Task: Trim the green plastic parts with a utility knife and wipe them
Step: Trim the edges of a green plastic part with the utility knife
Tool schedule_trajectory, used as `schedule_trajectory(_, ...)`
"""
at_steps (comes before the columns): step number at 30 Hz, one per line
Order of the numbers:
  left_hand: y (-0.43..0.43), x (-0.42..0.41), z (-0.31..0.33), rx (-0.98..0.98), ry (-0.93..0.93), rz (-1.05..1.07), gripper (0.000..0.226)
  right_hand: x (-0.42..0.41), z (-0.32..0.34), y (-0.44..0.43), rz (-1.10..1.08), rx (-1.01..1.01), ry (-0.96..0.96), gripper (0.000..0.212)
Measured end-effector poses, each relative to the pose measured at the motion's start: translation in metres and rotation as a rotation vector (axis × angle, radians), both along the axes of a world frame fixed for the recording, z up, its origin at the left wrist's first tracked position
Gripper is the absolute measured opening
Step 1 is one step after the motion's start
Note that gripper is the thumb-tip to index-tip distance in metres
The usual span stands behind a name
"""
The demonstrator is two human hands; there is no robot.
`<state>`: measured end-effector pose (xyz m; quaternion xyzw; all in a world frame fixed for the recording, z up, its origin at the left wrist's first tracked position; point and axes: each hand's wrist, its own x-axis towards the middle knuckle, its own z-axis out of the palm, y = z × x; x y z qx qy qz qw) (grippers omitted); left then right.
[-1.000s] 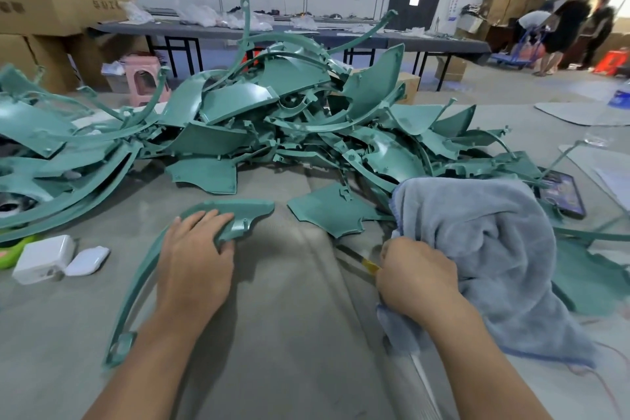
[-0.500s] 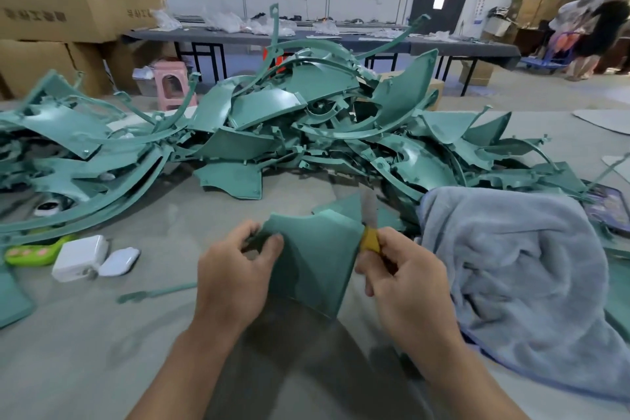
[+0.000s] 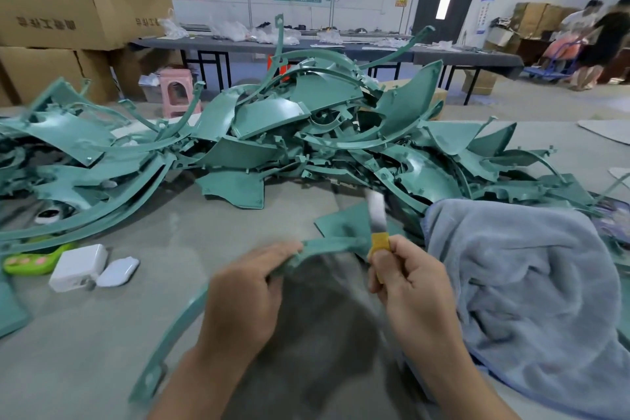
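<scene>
The table [image 3: 85, 351] carries the pile [image 3: 289, 133] of untrimmed green parts along its far side, and the towel [image 3: 528, 283] lies bunched at the right, no longer under the right hand as it was a second ago. The part [image 3: 191, 310] in work, a long curved strip, is now lifted at its near end. Half a second ago it showed a broad face; it now shows a narrow edge. The left hand [image 3: 245, 286] grips that end, fingers curled over the edge. The right hand [image 3: 409, 283] is closed round the yellow knife [image 3: 380, 245], whose blade points up and away, blurred, just beside the strip end. Judgement: trimming of this part is under way, and wiping is not yet begun.
</scene>
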<state>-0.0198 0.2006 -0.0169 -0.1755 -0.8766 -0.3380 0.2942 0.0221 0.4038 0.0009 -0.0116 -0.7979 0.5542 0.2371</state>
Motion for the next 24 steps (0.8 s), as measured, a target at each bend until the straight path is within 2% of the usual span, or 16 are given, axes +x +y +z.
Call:
schedule_trajectory(4,0.012,-0.001,-0.003,-0.100,-0.094,-0.018,0.051,-0.002,-0.007,-0.001,-0.021,0.202,-0.057,0.029)
schedule_trajectory(8,0.011,-0.003,-0.002,-0.090,-0.111,0.006,0.046,-0.002,-0.001,0.012,-0.119,0.205,-0.059,0.030)
schedule_trajectory(11,0.010,-0.004,-0.002,-0.081,-0.103,0.040,0.044,-0.003,0.001,0.024,-0.080,0.208,-0.101,0.032)
schedule_trajectory(14,0.011,-0.005,-0.001,-0.055,-0.092,0.054,0.042,-0.006,-0.003,0.028,-0.065,0.325,-0.203,0.032)
schedule_trajectory(16,0.011,-0.007,-0.001,-0.039,-0.086,0.059,0.041,-0.011,-0.003,0.032,-0.164,0.419,-0.253,0.034)
schedule_trajectory(18,0.011,-0.009,-0.001,-0.018,-0.084,0.080,0.038,-0.014,-0.001,0.036,-0.216,0.364,-0.210,0.036)
schedule_trajectory(21,0.011,-0.009,0.000,0.016,-0.099,0.098,0.034,-0.010,0.001,0.031,-0.001,0.162,-0.119,0.032)
schedule_trajectory(23,0.011,-0.008,0.000,-0.001,-0.093,0.105,0.034,-0.010,-0.003,0.027,0.052,0.252,-0.171,0.031)
schedule_trajectory(24,0.011,-0.008,0.000,-0.013,-0.090,0.106,0.034,-0.012,-0.006,0.030,0.006,0.302,-0.203,0.031)
